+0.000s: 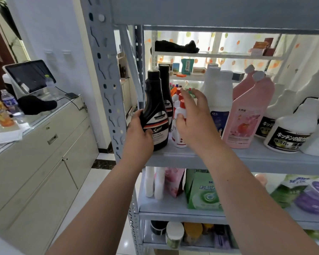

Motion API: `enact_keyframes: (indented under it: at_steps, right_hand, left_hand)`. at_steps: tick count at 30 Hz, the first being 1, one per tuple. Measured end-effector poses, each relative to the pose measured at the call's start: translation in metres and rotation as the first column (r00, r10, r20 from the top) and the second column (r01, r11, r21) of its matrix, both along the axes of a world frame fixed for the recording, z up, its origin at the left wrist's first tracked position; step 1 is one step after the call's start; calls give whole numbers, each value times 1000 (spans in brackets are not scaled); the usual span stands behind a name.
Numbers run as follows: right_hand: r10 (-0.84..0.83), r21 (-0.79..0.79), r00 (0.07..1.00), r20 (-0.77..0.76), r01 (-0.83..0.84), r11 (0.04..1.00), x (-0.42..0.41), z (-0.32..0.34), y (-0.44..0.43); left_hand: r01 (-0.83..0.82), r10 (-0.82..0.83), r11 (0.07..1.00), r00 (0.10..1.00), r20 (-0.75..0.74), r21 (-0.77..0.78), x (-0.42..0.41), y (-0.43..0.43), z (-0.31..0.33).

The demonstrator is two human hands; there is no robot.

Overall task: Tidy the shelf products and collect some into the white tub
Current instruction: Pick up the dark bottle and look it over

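A black kitchen-cleaner bottle point(155, 107) stands at the left end of the grey metal shelf point(247, 159). My left hand point(139, 133) grips its lower body from the left. A second black bottle point(166, 83) stands right behind it. Just to the right are small white bottles with red caps point(179, 115). My right hand point(193, 118) reaches over them with its fingers spread, the thumb touching the front one. No white tub shows in this view.
Tall white bottles point(218, 89), pink bottles point(247, 115) and white jugs with black labels point(291, 129) fill the shelf to the right. Green and pink pouches point(203, 192) sit on the shelf below. A cream cabinet point(41, 162) with a tablet stands at left.
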State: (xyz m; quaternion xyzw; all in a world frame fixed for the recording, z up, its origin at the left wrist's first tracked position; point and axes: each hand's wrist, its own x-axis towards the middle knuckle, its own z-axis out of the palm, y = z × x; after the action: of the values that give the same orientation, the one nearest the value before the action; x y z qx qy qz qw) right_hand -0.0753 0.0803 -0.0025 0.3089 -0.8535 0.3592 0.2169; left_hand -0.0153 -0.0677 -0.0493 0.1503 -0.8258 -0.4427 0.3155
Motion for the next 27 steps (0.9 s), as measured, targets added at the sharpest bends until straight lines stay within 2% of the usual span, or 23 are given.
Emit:
enact_keyframes:
  at_steps: [4, 11, 17, 21, 24, 27]
  right_hand:
    - [-48, 85, 999, 9, 47, 995, -7, -2, -6]
    - [-79, 173, 996, 50, 70, 982, -19, -11, -11]
    - [-85, 159, 995, 59, 75, 984, -21, -14, -11]
    - [-81, 154, 993, 82, 68, 986, -20, -13, -12]
    - [-85, 161, 992, 88, 70, 984, -19, -12, -12]
    - [-89, 172, 992, 93, 72, 982, -19, -10, -12]
  left_hand:
    - [35, -36, 999, 999, 29, 35, -20, -6, -1]
    - [58, -57, 998, 998, 37, -28, -33, -3, 16]
    - [62, -60, 991, 998, -17, 117, -44, -7, 64]
    - [116, -127, 983, 989, 70, 142, -65, -10, 89]
    - [148, -171, 964, 981, 88, 222, -75, -12, 89]
    - [163, -194, 961, 973, 125, 222, -82, -10, 84]
